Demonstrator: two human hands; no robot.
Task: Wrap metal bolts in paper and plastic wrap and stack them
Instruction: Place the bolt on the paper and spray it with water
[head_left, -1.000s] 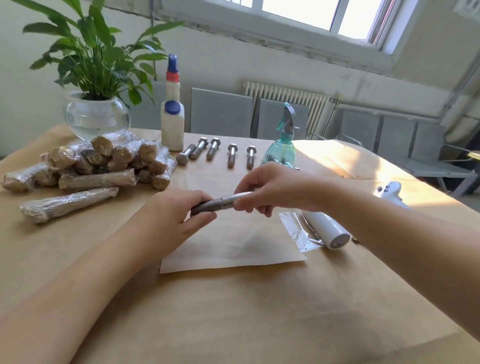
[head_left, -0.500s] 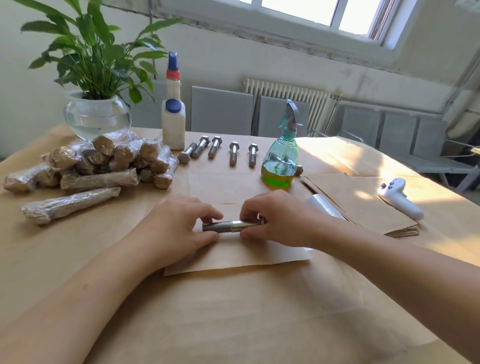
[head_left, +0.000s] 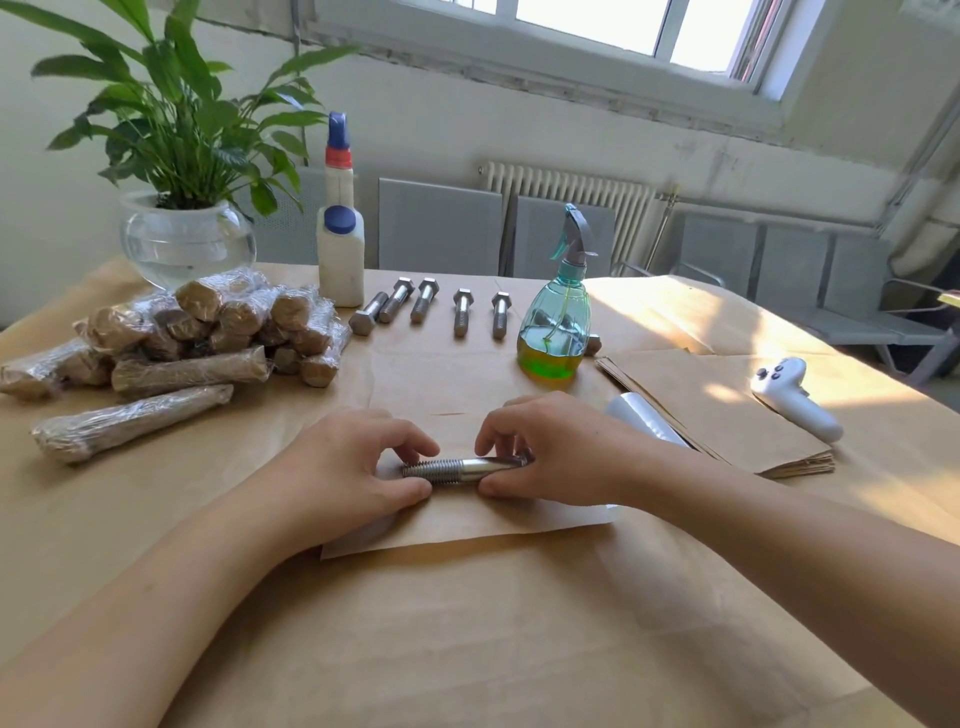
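A steel bolt (head_left: 460, 470) lies crosswise on a brown paper sheet (head_left: 483, 522) in the middle of the table. My left hand (head_left: 345, 467) pinches its threaded end between thumb and fingers. My right hand (head_left: 553, 452) grips the head end, which its fingers mostly hide. Several bare bolts (head_left: 426, 307) lie in a row at the back. A pile of wrapped bolts (head_left: 208, 332) sits at the left, with one long wrapped bolt (head_left: 130, 422) in front of it. A roll of plastic wrap (head_left: 641, 418) shows behind my right wrist.
A green spray bottle (head_left: 556, 322) stands behind the sheet. Two glue bottles (head_left: 340, 249) and a potted plant (head_left: 182, 228) stand at the back left. A stack of paper sheets (head_left: 727, 410) and a white controller (head_left: 792, 397) lie at the right.
Both hands lowered the bolt from mid-air onto the paper sheet. They still hold its two ends.
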